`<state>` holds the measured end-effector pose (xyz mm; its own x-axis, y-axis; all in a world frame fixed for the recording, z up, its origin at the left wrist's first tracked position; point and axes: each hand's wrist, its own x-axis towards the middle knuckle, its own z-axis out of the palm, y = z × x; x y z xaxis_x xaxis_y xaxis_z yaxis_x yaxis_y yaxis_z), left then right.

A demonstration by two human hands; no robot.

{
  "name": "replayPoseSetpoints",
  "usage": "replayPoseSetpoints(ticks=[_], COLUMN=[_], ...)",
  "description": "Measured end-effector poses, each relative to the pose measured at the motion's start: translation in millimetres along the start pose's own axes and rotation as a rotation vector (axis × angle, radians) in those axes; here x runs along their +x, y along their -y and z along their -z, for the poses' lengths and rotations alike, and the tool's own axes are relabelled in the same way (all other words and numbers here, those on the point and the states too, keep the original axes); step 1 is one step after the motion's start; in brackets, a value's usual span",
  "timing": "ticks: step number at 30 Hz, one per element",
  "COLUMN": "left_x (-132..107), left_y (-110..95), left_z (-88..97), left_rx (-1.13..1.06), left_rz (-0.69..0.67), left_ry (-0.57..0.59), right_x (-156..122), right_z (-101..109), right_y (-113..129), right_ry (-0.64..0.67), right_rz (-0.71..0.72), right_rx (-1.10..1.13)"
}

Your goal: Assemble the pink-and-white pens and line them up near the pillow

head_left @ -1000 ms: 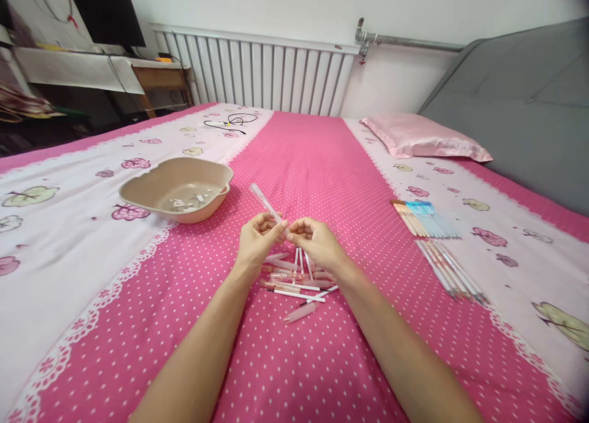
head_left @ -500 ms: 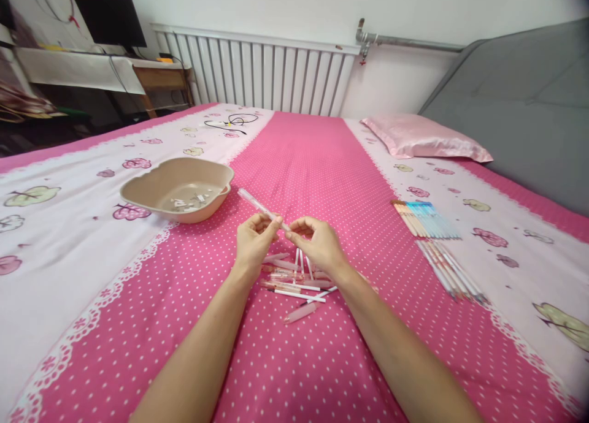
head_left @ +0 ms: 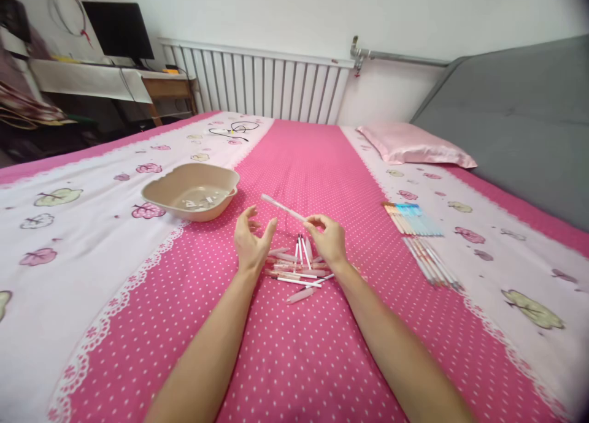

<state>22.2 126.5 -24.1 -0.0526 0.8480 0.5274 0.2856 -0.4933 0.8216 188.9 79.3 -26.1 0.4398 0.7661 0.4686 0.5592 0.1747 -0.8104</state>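
My right hand pinches one end of a pale pink pen, which sticks out to the upper left above the bedspread. Beside it, my left hand has its fingers apart and holds nothing. Under both hands lies a small heap of pens and pen parts on the pink dotted sheet.
A beige bowl with small white bits inside stands to the left. Two rows of finished pens lie to the right. A pink pillow, a grey headboard, a radiator and a black cable are farther back.
My left hand has let go of the pen and spread its fingers. The pen now stays only in my right hand. The view shifted slightly.
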Motion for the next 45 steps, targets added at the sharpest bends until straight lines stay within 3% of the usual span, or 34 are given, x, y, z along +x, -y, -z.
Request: replayPoseSetpoints(ticks=[3,9,14,19,24,28,34,45], left_x=[-17.3,-45.7,-54.8,-60.3,-60.4,-58.5,-58.1,-58.0], left_y=[3.9,6.1,4.0,5.2,-2.4,-7.3,-9.2,-4.0], left_z=[23.1,57.1,58.8,58.1,59.1,59.0,59.4,58.5], left_rx=[0.106,0.336,0.652,0.851,0.9,0.881,0.883,0.878], left_rz=[-0.116,-0.084,-0.071,-0.121,-0.139,-0.136,-0.129,-0.164], left_ry=[-0.053,0.008,0.231,0.391,0.435,0.432,0.439,0.411], right_x=[-10.8,-44.0,-68.1,-77.9,-81.8,-89.1,-96.7,-87.7], right_z=[14.9,54.5,92.7,149.2,215.3,251.3,259.2,251.6], right_y=[-6.7,-19.2,-25.3,-34.1,-56.7,-77.7,-96.6,-104.4], right_ry=[-0.114,-0.41,-0.504,-0.536,-0.607,-0.641,-0.678,-0.684], right_rz=[0.04,0.009,-0.056,-0.147,-0.268,-0.377,-0.555,-0.607], right_rx=[-0.116,-0.15,-0.2,-0.247,-0.351,-0.439,-0.498,-0.612])
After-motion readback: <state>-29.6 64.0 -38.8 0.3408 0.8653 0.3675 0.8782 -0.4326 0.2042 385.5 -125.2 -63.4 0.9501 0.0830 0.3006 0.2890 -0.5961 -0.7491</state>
